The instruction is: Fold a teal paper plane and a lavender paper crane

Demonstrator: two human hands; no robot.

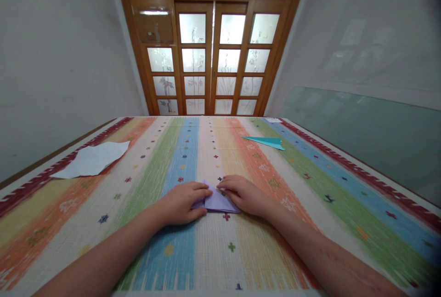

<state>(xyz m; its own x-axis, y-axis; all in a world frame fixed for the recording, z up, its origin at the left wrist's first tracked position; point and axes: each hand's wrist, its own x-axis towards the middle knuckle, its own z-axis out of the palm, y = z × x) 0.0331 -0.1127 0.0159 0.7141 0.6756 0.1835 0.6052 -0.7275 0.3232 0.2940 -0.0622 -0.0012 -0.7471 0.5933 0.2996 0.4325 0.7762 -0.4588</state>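
A small folded sheet of purple paper [218,202] lies on the striped tablecloth between my two hands. My left hand [186,202] grips its left side, fingers across the top and thumb at the near edge, hiding that end. On the other side, my right hand [243,195] holds the right slanted edge with its fingers bent and drawn together. The near edge of the paper runs almost straight. Part of the folds is covered by my fingers.
A teal paper plane [267,141] rests farther back on the right. A creased white sheet [94,159] lies at the left, and a small white piece [274,120] near the far right corner. Walls flank the tablecloth [213,251]; wooden glazed doors [212,58] stand beyond.
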